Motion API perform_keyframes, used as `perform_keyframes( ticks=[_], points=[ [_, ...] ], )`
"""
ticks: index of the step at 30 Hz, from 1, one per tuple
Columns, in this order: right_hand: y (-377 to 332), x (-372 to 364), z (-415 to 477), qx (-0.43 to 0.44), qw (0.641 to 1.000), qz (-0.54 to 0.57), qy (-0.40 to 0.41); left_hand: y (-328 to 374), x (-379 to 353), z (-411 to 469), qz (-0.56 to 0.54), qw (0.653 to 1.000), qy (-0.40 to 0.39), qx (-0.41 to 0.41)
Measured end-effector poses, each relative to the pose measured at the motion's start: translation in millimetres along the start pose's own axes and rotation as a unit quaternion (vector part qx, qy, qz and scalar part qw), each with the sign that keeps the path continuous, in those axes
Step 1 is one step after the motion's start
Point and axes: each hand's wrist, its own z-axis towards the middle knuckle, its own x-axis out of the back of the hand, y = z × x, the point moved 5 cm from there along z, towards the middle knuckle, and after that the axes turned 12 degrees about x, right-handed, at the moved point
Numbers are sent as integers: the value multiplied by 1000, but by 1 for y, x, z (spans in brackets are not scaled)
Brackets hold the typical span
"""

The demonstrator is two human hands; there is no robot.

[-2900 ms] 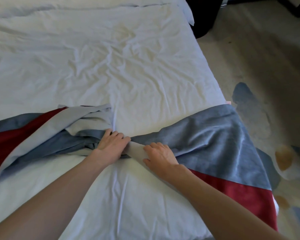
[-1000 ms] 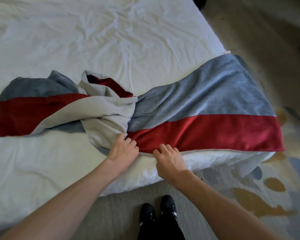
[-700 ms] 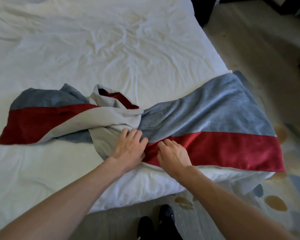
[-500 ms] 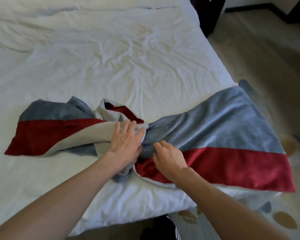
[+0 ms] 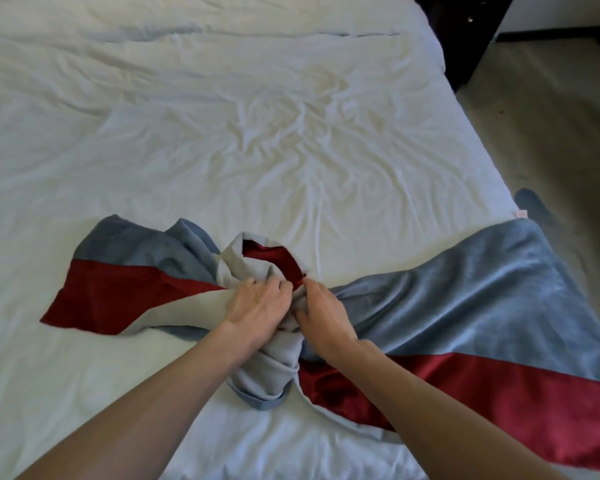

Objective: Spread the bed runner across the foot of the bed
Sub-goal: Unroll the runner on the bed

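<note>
The bed runner (image 5: 465, 299) is showing as soft cloth, its blue-grey band looking velvety with a faint sheen, its red band (image 5: 482, 396) catching light like satin, and its pale grey backing (image 5: 274, 362) lying matt. The white sheet (image 5: 257, 133) covering the bed is looking like smooth, matt cotton, creasing finely.

No readable text, labels, numbers — small pink tag (image 5: 520, 213) illegible
</note>
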Motion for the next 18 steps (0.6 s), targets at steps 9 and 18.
perform_keyframes(
  ticks=[9, 18],
  points=[
    [-83, -33, 28, 40, 991, -102, 75, -98, -16, -45, -71, 996, 35, 31],
    [-95, -62, 3, -185, 972, 67, 125, -138, -38, -79, -144, 984, 105, 21]
  ],
)
